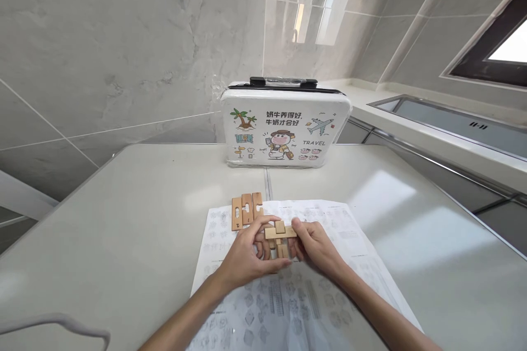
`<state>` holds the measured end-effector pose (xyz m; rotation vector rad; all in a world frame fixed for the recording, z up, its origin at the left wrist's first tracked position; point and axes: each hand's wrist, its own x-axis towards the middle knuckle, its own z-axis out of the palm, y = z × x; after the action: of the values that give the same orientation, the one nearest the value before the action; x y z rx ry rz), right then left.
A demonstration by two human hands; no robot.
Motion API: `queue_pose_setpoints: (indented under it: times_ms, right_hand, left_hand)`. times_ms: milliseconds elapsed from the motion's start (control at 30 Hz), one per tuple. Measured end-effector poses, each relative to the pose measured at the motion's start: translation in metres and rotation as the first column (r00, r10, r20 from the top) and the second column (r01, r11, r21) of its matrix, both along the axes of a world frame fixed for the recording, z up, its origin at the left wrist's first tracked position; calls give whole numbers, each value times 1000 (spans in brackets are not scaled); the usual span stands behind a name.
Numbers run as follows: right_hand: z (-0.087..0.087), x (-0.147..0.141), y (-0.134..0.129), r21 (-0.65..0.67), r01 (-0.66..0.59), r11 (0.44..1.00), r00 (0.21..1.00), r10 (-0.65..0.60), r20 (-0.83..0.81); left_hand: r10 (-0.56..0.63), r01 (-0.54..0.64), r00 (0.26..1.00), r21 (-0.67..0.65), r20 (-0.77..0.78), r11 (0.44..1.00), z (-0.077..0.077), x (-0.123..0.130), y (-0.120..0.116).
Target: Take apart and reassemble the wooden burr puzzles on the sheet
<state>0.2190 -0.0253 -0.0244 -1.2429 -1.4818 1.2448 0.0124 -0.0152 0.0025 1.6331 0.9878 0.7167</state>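
While my left hand (249, 255) wraps round the wooden block assembly (280, 228), index finger over the far top and thumb reaching along the near side, my right hand (313, 242) pinches the right end of its crossbar (272, 234), thumb pressed on top, and that's both hands on the one thing! It sits right between my palms, held up over the printed sheet (346, 230), a square block end (280, 226) poking up through the crossbar and another block (282, 251) showing below, close to my left thumb. My left fingers curl in tight behind; how my lower right fingers grip, I can't tell. Just beyond my left hand, three flat wooden pieces (246, 209) lie side by side across the sheet's far edge, cut with slots and notches, the leftmost marked with a 2! Paper spreads under both hands on the pale surface (156, 219), and straight ahead, well past my fingertips, stands the white case (286, 126), black handle (284, 82) up, cartoon cow (281, 145) facing me.
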Motion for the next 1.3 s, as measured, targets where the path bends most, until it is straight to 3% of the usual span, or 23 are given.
queue_pose_setpoints:
  times_ms: [100, 233, 367, 800, 1100, 1300]
  right_hand:
    - [1, 0, 0, 54, 40, 998, 999, -39, -9]
    - [2, -1, 0, 187, 42, 981, 990, -66, 126]
    - [1, -3, -3, 240, 24, 971, 985, -64, 160]
    - [-2, -1, 1, 295, 98, 950, 980, -144, 140]
    - [-2, -2, 1, 249, 102, 963, 979, -142, 148]
    - [1, -2, -1, 298, -14, 954, 970, -59, 235]
  left_hand:
    - [83, -75, 989, -72, 121, 995, -1, 1, 2]
    - [226, -175, 944, -212, 242, 961, -3, 2, 7]
    - [309, -228, 909, -287, 280, 930, -4, 1, 10]
    - [76, -46, 978, -153, 194, 987, -7, 1, 7]
    - [111, -76, 976, -184, 186, 980, -8, 2, 7]
    - [231, -197, 951, -172, 205, 965, -1, 5, 7]
